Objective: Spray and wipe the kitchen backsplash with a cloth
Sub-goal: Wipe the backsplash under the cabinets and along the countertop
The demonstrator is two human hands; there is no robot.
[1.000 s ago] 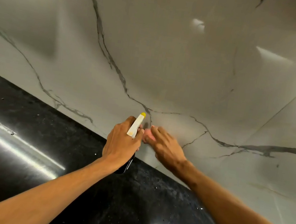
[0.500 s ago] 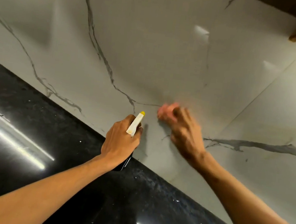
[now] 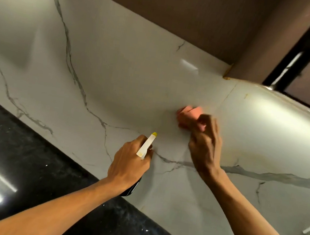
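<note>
— Higher now: your right hand (image 3: 205,143) has swept the pink cloth (image 3: 189,115) up the backsplash (image 3: 116,73).
— And my left?
— Over the black counter (image 3: 26,159) at eight o'clock, your left hand (image 3: 130,163) grips the spray bottle (image 3: 146,145) (nozzle tipped toward one o'clock). At its two o'clock, your right fingers clutch the cloth against the marble.

- One wide-angle view from the person's head, tilted, looking forward and down.
- It faces the backsplash (image 3: 116,73) from near, above the dark surface (image 3: 26,159).
</note>
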